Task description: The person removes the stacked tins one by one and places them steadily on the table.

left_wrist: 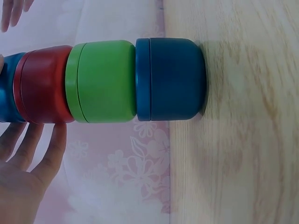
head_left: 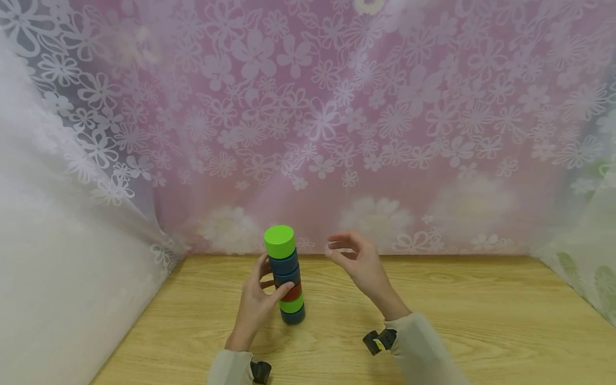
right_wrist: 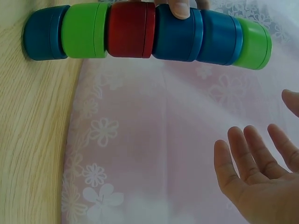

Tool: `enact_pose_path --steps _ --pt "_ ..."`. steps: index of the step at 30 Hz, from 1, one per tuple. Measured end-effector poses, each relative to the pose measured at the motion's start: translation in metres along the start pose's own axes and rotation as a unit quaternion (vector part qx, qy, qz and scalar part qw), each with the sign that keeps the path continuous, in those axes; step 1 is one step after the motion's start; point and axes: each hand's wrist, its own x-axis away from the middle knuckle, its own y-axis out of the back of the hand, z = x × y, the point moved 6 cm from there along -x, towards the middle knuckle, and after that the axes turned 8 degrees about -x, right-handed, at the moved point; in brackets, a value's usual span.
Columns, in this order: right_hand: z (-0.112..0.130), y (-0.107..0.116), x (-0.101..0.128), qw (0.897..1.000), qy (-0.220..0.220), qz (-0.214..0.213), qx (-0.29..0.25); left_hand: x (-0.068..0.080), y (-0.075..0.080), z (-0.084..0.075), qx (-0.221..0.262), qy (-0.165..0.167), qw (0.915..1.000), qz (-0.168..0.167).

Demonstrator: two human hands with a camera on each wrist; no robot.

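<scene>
Several small lidded round tins stand one on another in a tall column on the table. From the bottom up come a blue tin [left_wrist: 177, 79], a green tin [left_wrist: 105, 81], a red tin [right_wrist: 131, 30], two blue tins [head_left: 284, 264] and a bright green tin [head_left: 279, 243] on top. The column leans slightly in its upper part in the right wrist view. My left hand [head_left: 255, 299] holds it around the middle, thumb on one side and fingers on the other. To the right of the column, my right hand [head_left: 358, 262] is raised, empty, its fingers loosely bent and apart from the tins.
The light wood-grain table [head_left: 457, 310] reaches back to a pink flowered curtain [head_left: 313, 133]. White sheeting [head_left: 72, 240] hangs along the left side, with more on the right. Dark wrist devices [head_left: 380, 341] sit at both sleeves.
</scene>
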Motion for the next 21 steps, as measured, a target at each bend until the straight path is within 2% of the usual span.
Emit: enact_pose_path --steps 8,21 --pt "0.004 -0.015 -0.006 1.000 0.011 0.009 0.002 -0.001 0.000 0.000 0.005 -0.006 1.0000 -0.003" --pt "0.004 -0.045 -0.013 0.998 0.023 0.058 -0.014 0.000 -0.002 0.001 0.010 -0.011 0.9999 -0.004"
